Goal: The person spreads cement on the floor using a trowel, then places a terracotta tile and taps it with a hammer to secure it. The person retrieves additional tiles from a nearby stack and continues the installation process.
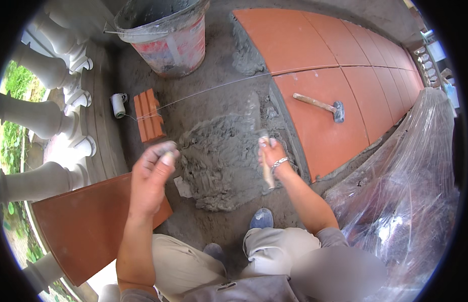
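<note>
My right hand [273,151] grips a trowel by its pale wooden handle [267,173]. Its blade, smeared by motion, points away from me over the far right edge of a spread bed of wet grey mortar [214,163]. My left hand [156,168] is raised at the near left of the mortar, fingers curled in and thumb pressed against them; anything inside is too small to make out. Right of the mortar lie laid terracotta tiles [319,118], with a mallet [319,104] resting on the nearest one.
A mortar-stained bucket [168,48] stands at the back left. A taut string [209,89] runs from a ribbed orange brick [147,116], beside a string spool [118,105], across the tiles. Loose tiles [88,226] lean near the balusters [37,118]. Plastic sheeting [400,196] covers something at right.
</note>
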The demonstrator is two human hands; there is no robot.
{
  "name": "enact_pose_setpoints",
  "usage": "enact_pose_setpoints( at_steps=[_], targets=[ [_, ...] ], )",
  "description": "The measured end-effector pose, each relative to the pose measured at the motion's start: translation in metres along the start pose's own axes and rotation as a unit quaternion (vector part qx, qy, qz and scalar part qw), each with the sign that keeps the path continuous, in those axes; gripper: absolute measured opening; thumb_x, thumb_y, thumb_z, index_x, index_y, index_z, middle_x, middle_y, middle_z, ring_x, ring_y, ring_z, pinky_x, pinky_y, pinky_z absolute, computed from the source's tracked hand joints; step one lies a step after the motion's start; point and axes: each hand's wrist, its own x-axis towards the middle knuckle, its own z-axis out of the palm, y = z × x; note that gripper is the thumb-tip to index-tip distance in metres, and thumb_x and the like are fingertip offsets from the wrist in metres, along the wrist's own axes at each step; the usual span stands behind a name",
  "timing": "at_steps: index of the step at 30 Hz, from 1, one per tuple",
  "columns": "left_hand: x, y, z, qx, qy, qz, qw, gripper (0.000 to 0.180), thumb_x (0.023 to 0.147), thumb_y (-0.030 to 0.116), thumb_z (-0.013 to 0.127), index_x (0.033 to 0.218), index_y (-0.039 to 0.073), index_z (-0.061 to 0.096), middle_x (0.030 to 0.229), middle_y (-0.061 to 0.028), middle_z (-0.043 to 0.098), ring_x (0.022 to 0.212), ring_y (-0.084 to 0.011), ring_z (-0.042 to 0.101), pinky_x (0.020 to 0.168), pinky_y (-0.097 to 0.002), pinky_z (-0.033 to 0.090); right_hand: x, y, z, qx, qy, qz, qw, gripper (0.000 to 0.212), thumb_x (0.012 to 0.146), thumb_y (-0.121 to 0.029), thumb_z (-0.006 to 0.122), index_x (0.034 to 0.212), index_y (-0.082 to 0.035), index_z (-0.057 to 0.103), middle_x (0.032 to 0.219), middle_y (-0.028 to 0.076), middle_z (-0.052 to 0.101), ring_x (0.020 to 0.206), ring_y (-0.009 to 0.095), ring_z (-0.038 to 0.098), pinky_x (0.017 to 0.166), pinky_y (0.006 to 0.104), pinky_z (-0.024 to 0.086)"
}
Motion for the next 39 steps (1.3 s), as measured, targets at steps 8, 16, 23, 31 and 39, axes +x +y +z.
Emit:
enact_pose_setpoints(
  at_steps=[8, 16, 23, 31, 39],
  targets=[
    [-0.008, -0.029, 0.056, 0.098, -0.192, -0.287, 0.934, 0.056, 0.093, 0.031, 0.062, 0.133, -0.001, 0.042, 0.105, -0.0092, 0.061, 0.087, -0.0148, 0.064, 0.072, -0.0286, 0.053, -0.052, -0.015, 0.1, 0.004, -0.143, -0.231, 0.962, 0.048, 0.092, -0.049, 0.058, 0.094, -0.001, 0.057, 0.083, 0.011, 0.064, 0.075, 0.018, 0.062, 0.069, 0.0335, 0.051],
    [-0.023, -0.006, 0.024, 0.015, -0.038, -0.257, 0.965, 0.033, 0.091, 0.023, 0.06, 0.117, 0.003, 0.053, 0.084, -0.0021, 0.058, 0.067, -0.0092, 0.058, 0.056, -0.0247, 0.044, 0.142, -0.069, -0.007, -0.577, 0.145, -0.201, 0.778, 0.03, 0.094, -0.029, 0.049, 0.107, -0.008, 0.066, 0.109, 0.023, 0.063, 0.1, 0.039, 0.064, 0.086, 0.0464, 0.052],
    [-0.027, 0.006, 0.026, 0.012, -0.019, -0.239, 0.971, 0.034, 0.09, 0.02, 0.061, 0.116, 0.0, 0.053, 0.084, -0.003, 0.059, 0.065, -0.0098, 0.058, 0.056, -0.0248, 0.044, 0.196, -0.088, -0.015, -0.671, 0.149, -0.151, 0.71, 0.028, 0.094, -0.018, 0.048, 0.113, -0.011, 0.068, 0.125, 0.016, 0.056, 0.116, 0.032, 0.057, 0.089, 0.0436, 0.052],
    [-0.025, 0.013, 0.031, 0.023, -0.044, -0.239, 0.97, 0.039, 0.09, 0.021, 0.063, 0.122, 0.001, 0.053, 0.083, -0.0022, 0.059, 0.066, -0.0085, 0.058, 0.055, -0.0232, 0.044, 0.204, -0.085, -0.018, -0.707, 0.132, -0.15, 0.678, 0.027, 0.092, -0.017, 0.051, 0.108, -0.011, 0.071, 0.122, 0.017, 0.062, 0.116, 0.033, 0.059, 0.09, 0.0454, 0.052],
    [-0.021, 0.01, 0.028, 0.064, -0.089, -0.217, 0.97, 0.041, 0.092, 0.027, 0.062, 0.121, 0.0, 0.052, 0.08, 0.0011, 0.055, 0.067, -0.0059, 0.055, 0.058, -0.0228, 0.045, 0.224, -0.077, -0.021, -0.725, 0.146, -0.136, 0.66, 0.027, 0.091, -0.015, 0.049, 0.105, -0.008, 0.072, 0.118, 0.019, 0.064, 0.109, 0.033, 0.063, 0.086, 0.0426, 0.053]
  ],
)
